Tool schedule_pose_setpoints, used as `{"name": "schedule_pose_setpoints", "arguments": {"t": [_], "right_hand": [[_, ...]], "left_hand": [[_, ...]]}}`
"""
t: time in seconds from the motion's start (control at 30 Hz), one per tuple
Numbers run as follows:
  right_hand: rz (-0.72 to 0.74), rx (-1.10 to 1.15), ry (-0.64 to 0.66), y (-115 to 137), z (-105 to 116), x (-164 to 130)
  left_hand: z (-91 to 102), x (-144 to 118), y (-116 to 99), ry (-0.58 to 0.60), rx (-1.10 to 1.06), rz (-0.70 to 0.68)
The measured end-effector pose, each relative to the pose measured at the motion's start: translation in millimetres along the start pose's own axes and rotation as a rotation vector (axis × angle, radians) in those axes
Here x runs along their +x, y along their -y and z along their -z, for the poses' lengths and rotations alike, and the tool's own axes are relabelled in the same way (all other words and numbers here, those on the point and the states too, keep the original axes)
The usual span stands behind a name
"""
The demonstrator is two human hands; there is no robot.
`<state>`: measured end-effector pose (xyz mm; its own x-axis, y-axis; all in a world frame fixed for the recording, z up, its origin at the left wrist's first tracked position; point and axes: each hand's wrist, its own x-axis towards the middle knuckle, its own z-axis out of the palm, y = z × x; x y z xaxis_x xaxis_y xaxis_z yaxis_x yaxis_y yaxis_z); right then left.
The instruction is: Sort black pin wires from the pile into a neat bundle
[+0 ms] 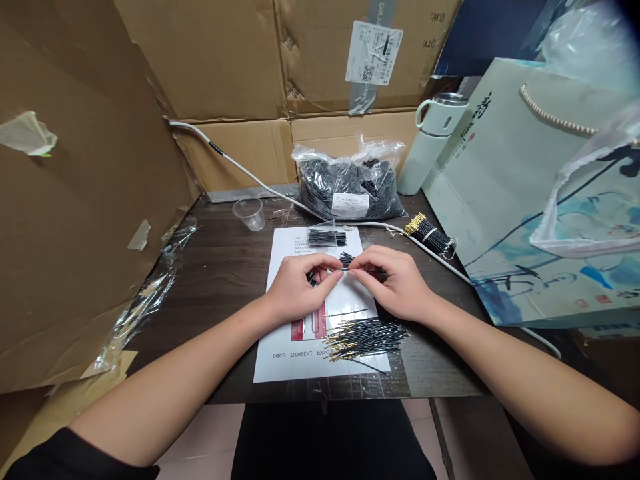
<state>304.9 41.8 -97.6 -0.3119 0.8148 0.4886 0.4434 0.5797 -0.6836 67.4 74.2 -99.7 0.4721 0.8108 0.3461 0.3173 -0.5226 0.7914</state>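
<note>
Head view, looking down on a dark wooden table (220,267) hemmed in by cardboard boxes (225,60): a person's two bare hands meet above a white printed sheet (290,360); the left hand (295,288) and the right hand (395,283) come together fingertip to fingertip, each pinching one end of a thin black wire (345,268) held level between them; a few more short black pieces show behind the left fingers, too small to tell apart; just below the hands, a loose pile of black wires with gold tips (365,337) lies across the sheet's lower right part, spilling onto the table, with one single wire (347,313) lying apart between the pile and the hands; at the top of the sheet sits a small clear packet of black wires (327,237); behind it, against the boxes, a large clear bag stuffed with black wires (350,183) carries a white label; a clear plastic cup (249,213) stands left of the bag; a white cable (240,170) runs from the left boxes past the bag toward the right edge; a tied bundle of gold-tipped wires (430,235) rests near that cable; a pale green flask (433,143) stands upright beside a printed paper gift bag (525,200); crumpled clear plastic wrap (145,300) hangs along the table's left edge.
</note>
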Motion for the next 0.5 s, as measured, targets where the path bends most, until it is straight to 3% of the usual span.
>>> {"name": "schedule_pose_setpoints", "arguments": {"t": [0.5], "right_hand": [[-0.034, -0.002, 0.019, 3.0, -0.4, -0.5]], "left_hand": [[-0.3, 0.1, -3.4, 0.018, -0.006, -0.001]]}}
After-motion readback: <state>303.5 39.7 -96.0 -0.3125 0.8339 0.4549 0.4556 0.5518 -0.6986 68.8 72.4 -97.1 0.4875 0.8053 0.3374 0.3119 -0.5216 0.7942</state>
